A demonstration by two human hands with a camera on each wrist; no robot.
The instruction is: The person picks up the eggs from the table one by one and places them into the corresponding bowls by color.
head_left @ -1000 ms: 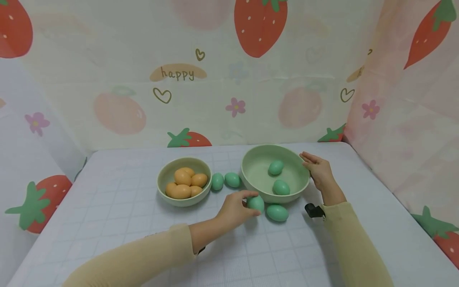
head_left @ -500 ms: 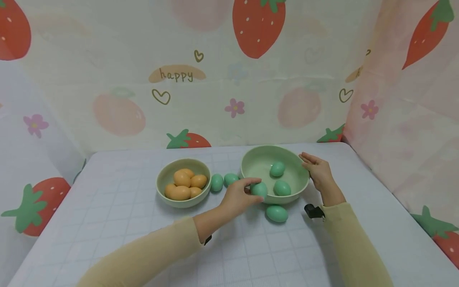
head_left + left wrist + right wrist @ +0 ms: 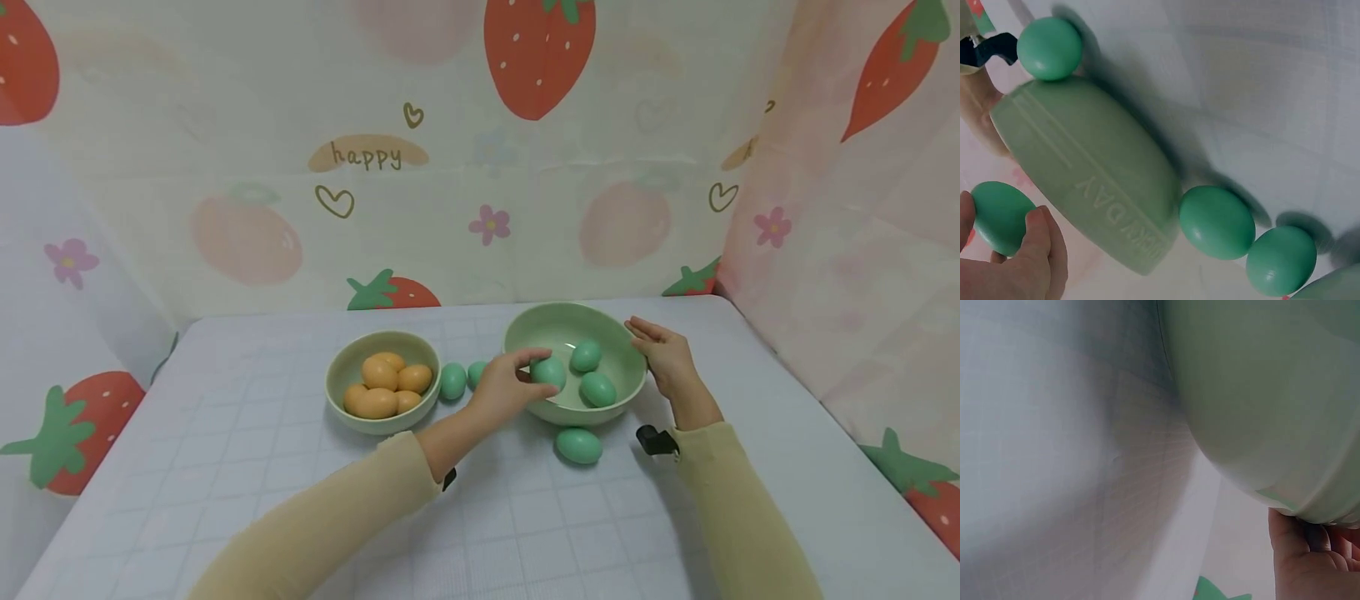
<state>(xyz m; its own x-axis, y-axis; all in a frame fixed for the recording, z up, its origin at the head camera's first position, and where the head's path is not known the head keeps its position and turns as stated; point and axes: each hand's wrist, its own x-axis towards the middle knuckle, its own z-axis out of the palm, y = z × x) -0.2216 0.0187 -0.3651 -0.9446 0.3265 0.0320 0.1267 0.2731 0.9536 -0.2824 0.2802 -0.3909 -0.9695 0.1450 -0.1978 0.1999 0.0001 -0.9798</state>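
Nearby, left hand (image 3: pixel 506 385) pinching green egg (image 3: pixel 549 372) over large bowl (image 3: pixel 633 379), right hand (image 3: pixel 667 357) flat against rim, orange eggs (image 3: pixel 386 385) beside.

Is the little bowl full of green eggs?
No, the little bowl holds orange eggs; the green eggs lie in the big bowl.

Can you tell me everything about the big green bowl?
The big green bowl is round, pale green and smooth, like matte plastic, with raised letters on its outer wall. It stands on the table, two green eggs lying inside. The right hand touches its right rim. The left hand holds a third egg over it.
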